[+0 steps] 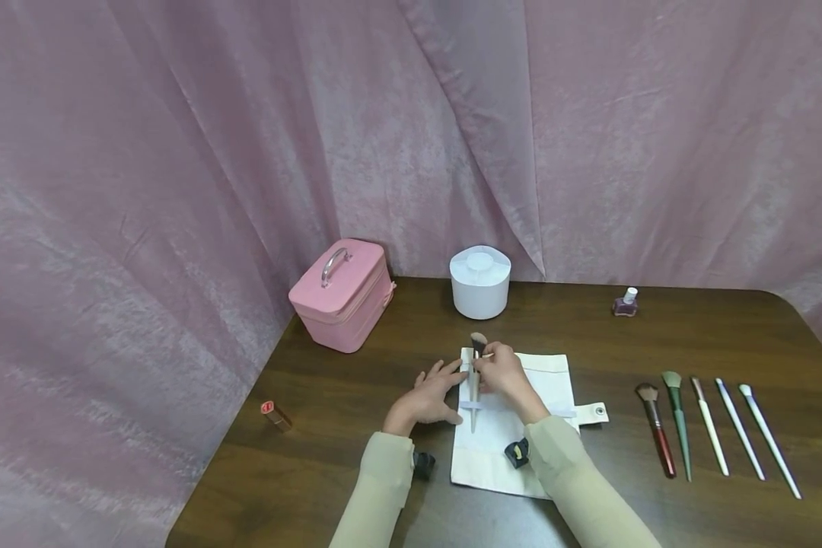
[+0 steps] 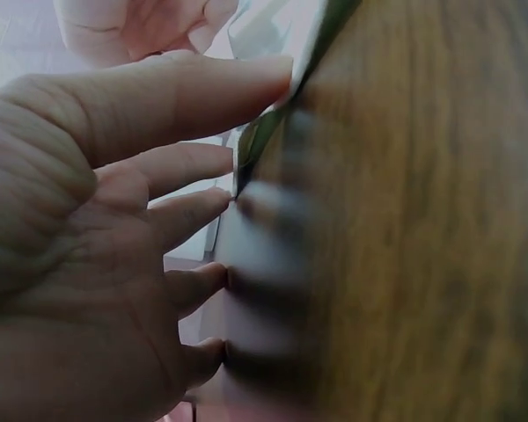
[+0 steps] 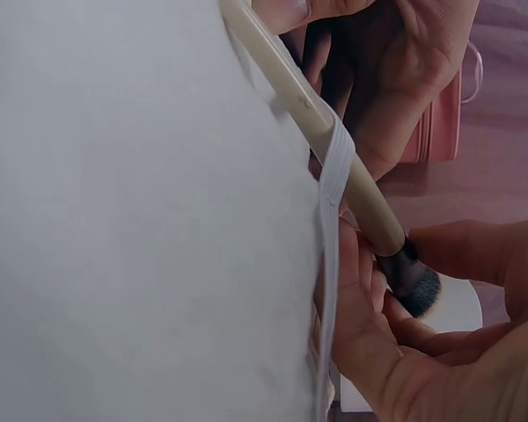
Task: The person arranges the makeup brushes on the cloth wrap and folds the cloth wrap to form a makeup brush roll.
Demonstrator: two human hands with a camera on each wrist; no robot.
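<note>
Our right hand (image 1: 503, 374) pinches the brush (image 1: 476, 377), threaded under the elastic band (image 3: 333, 189) at the cloth roll's (image 1: 520, 449) left edge; our left hand (image 1: 428, 396), fingers straight, pins that edge flat.

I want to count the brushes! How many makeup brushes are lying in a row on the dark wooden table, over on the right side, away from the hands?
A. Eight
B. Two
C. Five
C. Five long-handled makeup brushes lie side by side on the dark wooden table, right of the white cloth brush roll; a sixth, beige-handled brush is apart from them, in the right hand.
</note>
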